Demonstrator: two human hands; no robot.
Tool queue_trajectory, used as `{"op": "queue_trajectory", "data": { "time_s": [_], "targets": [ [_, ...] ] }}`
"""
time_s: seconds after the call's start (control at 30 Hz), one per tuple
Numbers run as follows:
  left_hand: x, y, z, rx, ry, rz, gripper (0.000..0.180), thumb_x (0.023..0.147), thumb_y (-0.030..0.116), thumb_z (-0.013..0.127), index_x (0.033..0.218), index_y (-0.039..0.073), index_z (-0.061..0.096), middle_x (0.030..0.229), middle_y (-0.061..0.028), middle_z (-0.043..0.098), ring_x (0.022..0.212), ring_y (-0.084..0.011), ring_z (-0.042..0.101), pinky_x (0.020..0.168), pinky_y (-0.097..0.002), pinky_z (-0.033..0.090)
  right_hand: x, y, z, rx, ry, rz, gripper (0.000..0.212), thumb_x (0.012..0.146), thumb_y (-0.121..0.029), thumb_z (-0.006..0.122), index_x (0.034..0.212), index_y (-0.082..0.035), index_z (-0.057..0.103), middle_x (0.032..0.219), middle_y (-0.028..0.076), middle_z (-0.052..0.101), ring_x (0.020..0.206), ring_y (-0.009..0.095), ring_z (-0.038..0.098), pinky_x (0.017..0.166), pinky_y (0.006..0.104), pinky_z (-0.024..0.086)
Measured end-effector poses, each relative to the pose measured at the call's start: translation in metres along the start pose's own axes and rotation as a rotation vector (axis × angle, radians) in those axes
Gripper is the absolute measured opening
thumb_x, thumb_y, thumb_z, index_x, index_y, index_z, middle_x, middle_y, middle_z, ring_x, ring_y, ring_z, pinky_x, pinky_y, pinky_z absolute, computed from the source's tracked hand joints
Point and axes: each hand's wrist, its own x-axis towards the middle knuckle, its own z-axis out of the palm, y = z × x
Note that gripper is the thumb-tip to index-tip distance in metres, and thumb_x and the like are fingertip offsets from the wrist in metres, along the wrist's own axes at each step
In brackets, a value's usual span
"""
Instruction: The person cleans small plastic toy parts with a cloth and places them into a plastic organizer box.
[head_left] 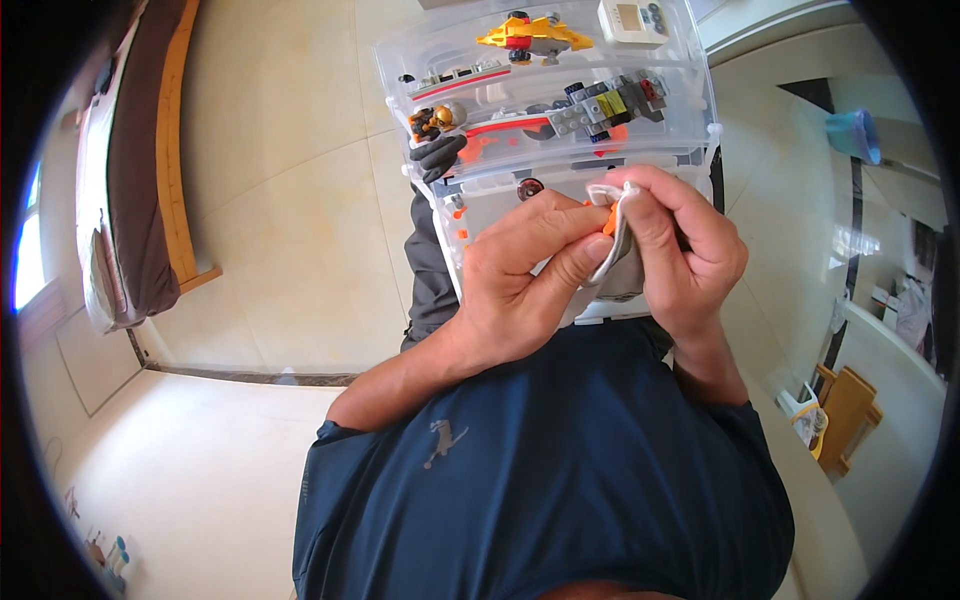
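Note:
In front of my chest, my left hand [530, 265] pinches a small orange toy piece [611, 222] between thumb and fingertips. My right hand [690, 250] is closed on a whitish cloth [622, 265], which folds around the orange piece. Part of the piece is hidden by the cloth and fingers. Just beyond the hands, a small dark wheel [530, 188] lies on a pale surface. A few loose orange bits [461, 234] lie to the left of my left hand.
A clear plastic storage box [390, 65] stands ahead. On it are a yellow toy vehicle [535, 37], a grey brick-built vehicle [605, 108], a black-and-gold toy piece [436, 121] and a white device [632, 22]. A bed [140, 170] stands left; a blue bin [853, 137] right.

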Motion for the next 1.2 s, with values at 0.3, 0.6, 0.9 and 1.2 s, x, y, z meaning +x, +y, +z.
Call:
{"op": "queue_trajectory", "data": {
  "time_s": [0.3,0.6,0.9,1.2],
  "targets": [
    [0.001,-0.002,0.003,0.171,-0.002,0.220,0.023,0.096,-0.005,0.076,0.119,-0.006,0.074,0.099,-0.0162,0.071,0.083,-0.0267,0.070,0.075,-0.0348,0.056,-0.003,0.004,-0.003,0.059,0.072,0.118,0.015,0.104,-0.008,0.074,0.113,0.004,0.078,0.095,0.011,0.081,0.083,0.013,0.074,0.076,0.0272,0.058],
    [0.004,0.002,-0.006,-0.005,-0.021,-0.021,0.019,0.105,0.003,0.068,0.121,-0.005,0.074,0.093,-0.0137,0.069,0.085,-0.0251,0.067,0.077,-0.0336,0.052,-0.001,0.002,-0.009,-0.052,-0.085,-0.072,0.022,0.103,-0.010,0.076,0.120,0.004,0.076,0.101,0.013,0.080,0.086,0.013,0.073,0.077,0.0262,0.057],
    [0.005,-0.003,-0.003,-0.114,0.040,-0.085,0.017,0.109,0.006,0.064,0.118,-0.005,0.074,0.091,-0.0095,0.068,0.082,-0.0157,0.064,0.074,-0.0297,0.051,0.009,-0.001,-0.001,-0.115,-0.043,-0.206,0.020,0.100,-0.006,0.077,0.118,0.003,0.076,0.101,0.014,0.078,0.088,0.020,0.073,0.080,0.0288,0.057],
    [0.000,0.005,0.012,-0.178,0.209,-0.238,0.017,0.104,0.001,0.072,0.120,-0.004,0.074,0.105,-0.0092,0.079,0.097,-0.0104,0.074,0.086,-0.0236,0.058,0.005,0.005,-0.009,-0.123,-0.007,-0.180,0.020,0.095,0.000,0.080,0.114,0.004,0.076,0.102,0.014,0.074,0.086,0.020,0.071,0.078,0.0282,0.056]
  ]
}}
